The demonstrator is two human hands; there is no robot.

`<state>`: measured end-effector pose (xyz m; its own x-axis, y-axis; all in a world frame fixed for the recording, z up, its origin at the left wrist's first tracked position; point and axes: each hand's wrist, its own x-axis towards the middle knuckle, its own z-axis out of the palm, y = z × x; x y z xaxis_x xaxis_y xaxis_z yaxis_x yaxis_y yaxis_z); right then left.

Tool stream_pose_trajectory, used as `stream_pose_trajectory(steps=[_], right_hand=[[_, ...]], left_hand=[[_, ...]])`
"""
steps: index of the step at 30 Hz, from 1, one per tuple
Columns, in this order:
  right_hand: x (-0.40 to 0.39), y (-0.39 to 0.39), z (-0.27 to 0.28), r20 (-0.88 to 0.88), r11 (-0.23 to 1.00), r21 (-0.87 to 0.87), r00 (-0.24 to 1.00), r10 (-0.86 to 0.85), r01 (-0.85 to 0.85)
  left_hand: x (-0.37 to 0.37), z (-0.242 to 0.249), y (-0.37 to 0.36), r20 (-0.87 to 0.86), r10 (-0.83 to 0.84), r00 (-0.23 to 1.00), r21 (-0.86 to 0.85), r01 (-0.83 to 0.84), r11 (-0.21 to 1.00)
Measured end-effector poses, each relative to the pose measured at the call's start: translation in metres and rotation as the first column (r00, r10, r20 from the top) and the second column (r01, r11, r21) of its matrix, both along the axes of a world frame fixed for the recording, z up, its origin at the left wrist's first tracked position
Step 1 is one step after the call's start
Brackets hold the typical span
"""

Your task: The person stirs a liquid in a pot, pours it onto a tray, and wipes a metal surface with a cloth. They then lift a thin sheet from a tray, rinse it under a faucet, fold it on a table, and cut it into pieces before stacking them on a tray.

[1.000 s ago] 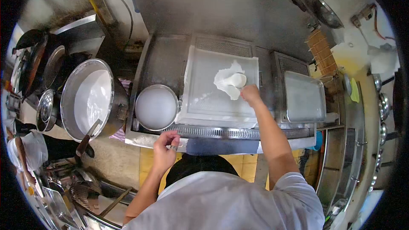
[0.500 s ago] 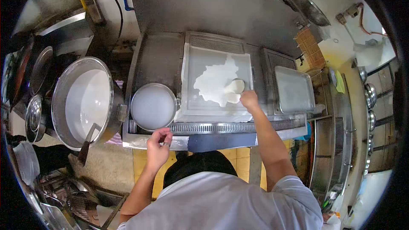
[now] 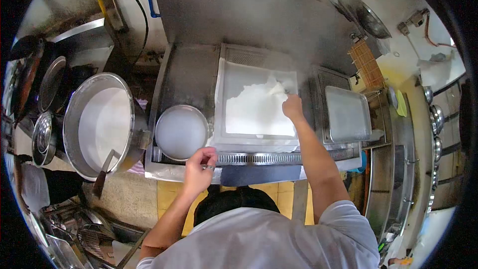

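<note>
My right hand (image 3: 292,107) is closed around a white scoop (image 3: 277,88), its bowl low over the upper right of a white cloth (image 3: 220,89) on a steamer tray. White batter (image 3: 256,112) covers much of the cloth, with an uneven upper edge. The scoop's handle is hidden in my fist. My left hand (image 3: 200,169) hovers by the counter's front edge, fingers curled together, a ring on one of them. I see nothing in it. Just beyond it sits a round metal pan (image 3: 182,132) of cloudy whitish liquid.
A large metal pot (image 3: 105,124) of white liquid stands at the left, a dark-handled utensil (image 3: 102,175) on its near rim. Right of the cloth lies a rectangular metal tray (image 3: 347,113). A slotted metal strip (image 3: 259,158) runs along the front. Steam hangs near the back panel (image 3: 239,15).
The batter has spread down and across to the cloth's lower right. My right hand and the scoop have moved up slightly. My left hand has shifted right.
</note>
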<state>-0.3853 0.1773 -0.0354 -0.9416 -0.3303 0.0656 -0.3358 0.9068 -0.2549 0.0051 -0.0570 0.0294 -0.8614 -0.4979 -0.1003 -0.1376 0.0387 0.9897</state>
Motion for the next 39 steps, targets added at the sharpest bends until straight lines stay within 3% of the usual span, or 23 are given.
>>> stream_pose_trajectory(steps=[4,7,10,11,14,20,23,28,35,39], right_hand=[[-0.011,-0.012,0.007,-0.1,0.999,-0.031,0.995,0.019,-0.022],[-0.002,-0.015,0.027,-0.204,0.992,-0.079,0.976,0.078,-0.096],[0.008,-0.007,0.034,-0.292,0.974,-0.152,0.949,0.116,-0.166],[0.015,-0.003,0.035,-0.311,0.965,-0.192,0.943,0.114,-0.18],[0.033,0.015,0.033,-0.188,0.934,-0.347,0.982,0.022,-0.088],[0.075,0.057,0.042,0.051,0.891,-0.453,0.999,0.004,0.02],[0.091,0.073,0.048,0.046,0.914,-0.406,0.999,0.027,-0.006],[0.104,0.08,0.06,0.126,0.881,-0.472,0.992,0.027,0.036],[0.11,0.08,0.064,0.141,0.861,-0.508,0.988,0.059,0.021],[0.113,0.069,0.049,-0.032,0.882,-0.464,0.997,0.071,-0.078]], left_hand=[[-0.033,0.001,0.015,0.031,-0.058,0.998,-0.071,0.06,0.996],[-0.065,-0.017,0.027,0.034,-0.131,0.991,-0.341,0.134,0.931],[-0.098,-0.03,0.045,0.108,-0.198,0.974,-0.636,0.221,0.739],[-0.111,-0.049,0.049,0.289,-0.284,0.914,-0.64,0.405,0.653],[-0.142,-0.072,0.076,0.554,-0.139,0.821,-0.728,0.558,0.398],[-0.217,-0.103,0.072,0.586,-0.032,0.81,-0.729,0.544,0.416],[-0.264,-0.108,0.051,0.6,0.01,0.8,-0.714,0.529,0.458],[-0.313,-0.121,0.018,0.485,0.033,0.874,-0.801,0.429,0.418],[-0.278,-0.093,0.017,0.418,-0.005,0.908,-0.784,0.364,0.503],[-0.23,-0.089,0.017,0.258,-0.023,0.966,-0.779,0.222,0.587]])
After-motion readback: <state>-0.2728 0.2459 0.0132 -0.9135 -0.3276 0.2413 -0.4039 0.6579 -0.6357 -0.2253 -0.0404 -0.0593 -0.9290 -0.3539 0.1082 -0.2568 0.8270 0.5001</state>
